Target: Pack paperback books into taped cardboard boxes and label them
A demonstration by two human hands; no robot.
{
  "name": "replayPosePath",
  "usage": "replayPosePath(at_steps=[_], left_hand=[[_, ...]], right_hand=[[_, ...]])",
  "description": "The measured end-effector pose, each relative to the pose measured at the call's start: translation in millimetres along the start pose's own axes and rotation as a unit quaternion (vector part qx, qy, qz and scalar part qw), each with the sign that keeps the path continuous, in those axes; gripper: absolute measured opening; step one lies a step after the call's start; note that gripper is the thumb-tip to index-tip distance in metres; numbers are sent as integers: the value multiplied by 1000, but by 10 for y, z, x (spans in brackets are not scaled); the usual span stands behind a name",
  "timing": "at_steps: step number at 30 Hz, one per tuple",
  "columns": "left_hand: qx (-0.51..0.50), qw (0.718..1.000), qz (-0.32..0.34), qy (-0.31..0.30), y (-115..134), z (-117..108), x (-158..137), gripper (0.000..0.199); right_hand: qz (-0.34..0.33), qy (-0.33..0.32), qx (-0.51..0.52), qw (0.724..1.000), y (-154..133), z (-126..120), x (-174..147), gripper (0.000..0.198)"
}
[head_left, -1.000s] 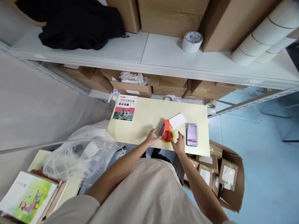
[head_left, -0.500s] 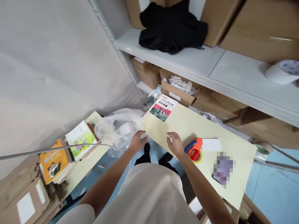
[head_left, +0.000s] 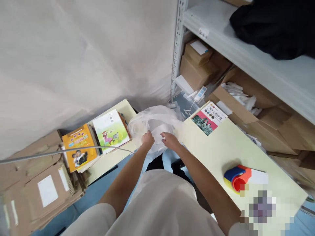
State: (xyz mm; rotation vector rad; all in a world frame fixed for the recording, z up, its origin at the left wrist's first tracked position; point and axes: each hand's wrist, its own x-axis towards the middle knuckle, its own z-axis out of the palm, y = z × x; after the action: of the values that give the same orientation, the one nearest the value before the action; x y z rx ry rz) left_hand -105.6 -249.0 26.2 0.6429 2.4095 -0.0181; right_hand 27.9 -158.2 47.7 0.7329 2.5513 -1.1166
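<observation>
My left hand (head_left: 148,140) is stretched forward over the near side of a clear plastic bag (head_left: 157,114), its fingers loosely bent and holding nothing that I can see. To its right, my right hand (head_left: 170,141) reaches over the same bag with thumb and fingers apart. Whether either hand touches the plastic, I cannot tell. The bag is crumpled, with its mouth spread, and stands between two cream tables. Left of my hands lies a book with a girl and a goat on its cover (head_left: 112,131), beside an orange book (head_left: 80,147).
On the right table (head_left: 211,150) are a pink-and-green book (head_left: 209,118), a tape dispenser (head_left: 237,178) and a blurred-out item. Shelving with cardboard boxes (head_left: 197,68) runs along the right. Flattened cardboard (head_left: 31,186) lies at the left. A grey cable (head_left: 61,151) crosses the left table.
My view has turned left. Both hands have gone from beside the right table's edge to above the plastic bag, and they are closer together.
</observation>
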Motion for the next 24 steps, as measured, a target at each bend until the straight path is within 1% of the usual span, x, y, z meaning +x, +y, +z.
replayPosePath(at_steps=[1,3,4,5,6,8,9,10,11,12,13,14,15,16,17,19,20,22,24], left_hand=[[-31,999,8,-5,-35,16,44,39],[-109,993,29,-15,-104,7,90,43],[-146,988,40,-21,-134,-22,97,45],[-177,982,50,-28,-159,-68,95,47],[-212,975,62,-36,-177,-131,85,49],[-301,947,100,-50,-195,-304,39,49],[-347,928,129,-45,-193,-411,4,48],[-382,908,170,-27,-183,-528,-39,49],[-396,890,225,2,-159,-651,-88,52],[-386,875,289,36,-121,-775,-142,57],[-344,863,364,64,-63,-893,-197,64],[-292,848,436,74,15,-1000,-250,73],[-240,830,499,61,113,-1091,-298,79],[-191,815,546,32,228,-1161,-340,81],[-151,803,577,-5,357,-1212,-374,79],[-101,789,600,-82,631,-1259,-422,62],[-89,785,601,-117,766,-1263,-439,54],[-68,776,599,-184,1017,-1251,-474,38],[-20,774,585,-242,1236,-1234,-527,27]], right_hand=[[10,-8,1,1000,-67,72,90,44],[30,-1,-4,1000,-197,199,201,61],[41,17,-5,999,-258,244,227,68],[50,42,-2,998,-313,271,235,67],[55,74,7,996,-360,279,228,59],[56,153,46,986,-421,229,171,32],[50,195,74,977,-433,175,120,24],[43,234,106,965,-433,104,55,20],[35,265,137,954,-424,19,-24,18],[27,285,167,943,-406,-75,-115,16],[18,295,197,935,-381,-175,-216,15],[9,294,226,929,-351,-278,-324,16],[1,286,255,924,-316,-380,-437,18],[-7,274,283,919,-276,-479,-554,20],[-12,266,309,913,-231,-572,-672,22],[-7,267,352,897,-122,-733,-915,25],[4,281,365,887,-58,-799,-1042,25],[35,335,380,861,87,-901,-1308,25],[67,401,384,829,250,-965,-1592,27]])
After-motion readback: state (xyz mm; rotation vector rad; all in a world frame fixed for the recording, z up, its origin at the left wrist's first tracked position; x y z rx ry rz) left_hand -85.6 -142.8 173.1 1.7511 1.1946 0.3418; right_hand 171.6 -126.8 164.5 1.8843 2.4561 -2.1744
